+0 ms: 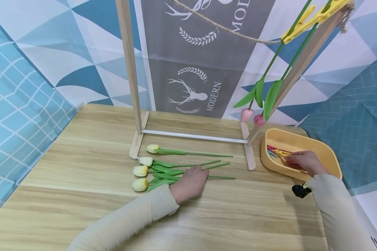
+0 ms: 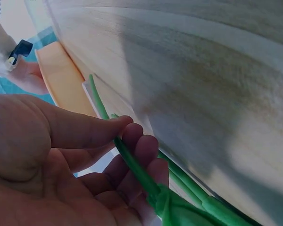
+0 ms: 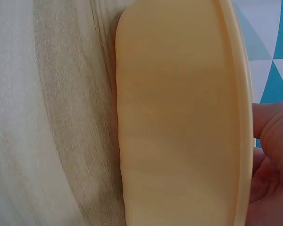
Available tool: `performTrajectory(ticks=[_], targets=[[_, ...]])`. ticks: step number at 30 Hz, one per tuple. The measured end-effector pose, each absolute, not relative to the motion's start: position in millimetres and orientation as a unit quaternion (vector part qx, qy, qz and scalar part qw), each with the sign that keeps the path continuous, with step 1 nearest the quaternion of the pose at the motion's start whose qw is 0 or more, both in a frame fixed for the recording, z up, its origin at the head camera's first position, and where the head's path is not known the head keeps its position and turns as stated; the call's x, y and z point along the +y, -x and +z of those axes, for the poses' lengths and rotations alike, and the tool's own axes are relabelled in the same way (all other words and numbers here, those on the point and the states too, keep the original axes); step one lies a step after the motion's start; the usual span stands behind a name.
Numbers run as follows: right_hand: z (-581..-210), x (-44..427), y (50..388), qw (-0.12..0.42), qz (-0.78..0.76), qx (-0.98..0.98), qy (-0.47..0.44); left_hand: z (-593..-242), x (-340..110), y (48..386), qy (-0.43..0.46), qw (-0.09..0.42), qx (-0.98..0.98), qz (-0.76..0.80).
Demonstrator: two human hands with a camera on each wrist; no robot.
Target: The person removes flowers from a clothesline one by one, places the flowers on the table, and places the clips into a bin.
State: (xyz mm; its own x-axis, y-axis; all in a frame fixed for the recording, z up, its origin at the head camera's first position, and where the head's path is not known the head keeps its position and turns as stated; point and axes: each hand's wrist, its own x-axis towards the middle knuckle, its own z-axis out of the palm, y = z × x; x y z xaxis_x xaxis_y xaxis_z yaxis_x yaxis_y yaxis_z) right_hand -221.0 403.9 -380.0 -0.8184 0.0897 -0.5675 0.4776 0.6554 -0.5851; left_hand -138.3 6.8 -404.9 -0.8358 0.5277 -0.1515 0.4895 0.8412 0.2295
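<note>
While the left hand [image 1: 190, 183] is placed over the pale tulips [image 1: 140, 171], its thumb and fingertips pinch one green stem [image 2: 135, 165], almost without a gap; to which flower this stem belongs, one cannot tell. Four such tulips lie on the wooden table [image 1: 238, 216], their heads at nine to eleven o'clock from this hand, their stem ends at two to three o'clock. Also near three o'clock from it, the right hand [image 1: 308, 162] reaches into the orange basket [image 1: 325, 151], with the fingertips at a yellow clothespin [image 1: 282, 152]; whether they grip it cannot be told, because the basket's wall hides them in the right wrist view. At ten o'clock from the right hand, two pink tulips [image 1: 246, 115] hang head down below a yellow clip [image 1: 317, 22] on the rope [image 1: 220, 26], beside the wooden post [image 1: 296, 72].
</note>
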Motion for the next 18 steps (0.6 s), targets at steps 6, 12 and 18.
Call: performTrajectory(ticks=[6, 12, 18], targets=[[-380.6, 402.5, 222.5, 0.251, -0.353, 0.888, -0.152, -404.4, 6.5, 138.4, -0.266, 0.105, 0.955, 0.084], [-379.0, 397.4, 223.5, 0.254, -0.319, 0.906, -0.115, -405.7, 7.6, 139.6, -0.255, 0.118, 0.957, 0.078], [-380.8, 396.4, 224.8, 0.264, -0.28, 0.917, -0.101, -404.5, 8.2, 139.8, -0.257, 0.115, 0.957, 0.071]])
